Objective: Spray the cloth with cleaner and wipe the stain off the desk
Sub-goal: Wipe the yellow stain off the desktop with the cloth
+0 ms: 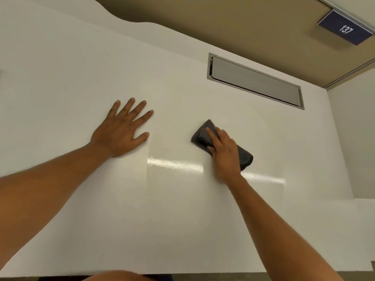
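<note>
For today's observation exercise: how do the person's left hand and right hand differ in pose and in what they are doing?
The left hand lies flat and empty on the desk, fingers spread; the right hand presses down on a dark cloth, fingers close together. The left hand touches the desk directly; the right has the cloth under it. Both are palm-down, arms outstretched.

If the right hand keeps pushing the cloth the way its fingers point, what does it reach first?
Bare desk first. The right hand on the cloth points up-left; that line seems to pass left of the grey cable flap and reach the desk's back edge, though the wide lens blurs this.
</note>
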Tool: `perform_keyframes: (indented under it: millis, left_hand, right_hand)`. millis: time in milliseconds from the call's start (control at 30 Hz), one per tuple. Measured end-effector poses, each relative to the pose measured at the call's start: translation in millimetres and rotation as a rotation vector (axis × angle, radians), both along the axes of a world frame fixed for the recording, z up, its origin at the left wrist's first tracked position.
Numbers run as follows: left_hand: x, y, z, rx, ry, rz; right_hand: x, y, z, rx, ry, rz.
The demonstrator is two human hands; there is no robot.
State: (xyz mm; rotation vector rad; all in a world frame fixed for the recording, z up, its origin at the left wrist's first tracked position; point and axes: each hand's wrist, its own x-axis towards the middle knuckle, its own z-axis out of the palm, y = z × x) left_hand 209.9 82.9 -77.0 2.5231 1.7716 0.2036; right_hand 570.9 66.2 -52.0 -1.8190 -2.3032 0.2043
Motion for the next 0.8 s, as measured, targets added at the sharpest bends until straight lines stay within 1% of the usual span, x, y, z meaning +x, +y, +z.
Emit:
perform_keyframes:
  millis: [67,133,233,300,400,500,600,700,800]
  left_hand:
    - [0,0,1,-0.013,0.0,-0.003]
    - [0,0,2,-0.018,0.0,0.002]
    - [-1,0,3,-0.027,-0.01,0.003]
    - [-1,-1,3,-0.018,-0.014,0.002]
    - [-1,0,2,-0.001,-0.017,0.005]
    - [-1,-2,2,0.008,-0.015,0.004]
    - [0,-1,4,-0.006,-0.005,0.004]
    - [-1,-2,4,-0.02,-0.009,0.002]
    - [0,-4,6,-0.021,-0.024,0.004]
  right_hand:
    - [-15,53,0,0.026,0.009,-0.053]
    - [-35,86,1,0.022,0.024,-0.084]
    - [-56,95,-2,0.029,0.013,-0.035]
    - [-65,77,-3,0.041,0.018,0.062]
    - [-77,19,-4,0.012,0.036,0.188]
    - [-81,-49,-1,-0.026,0.074,0.238]
    - [-79,-98,4,-0.036,0.007,0.27]
    - [-82,-111,11,-0.01,-0.103,0.307]
    - [-85,-104,25,-0.012,-0.106,0.301]
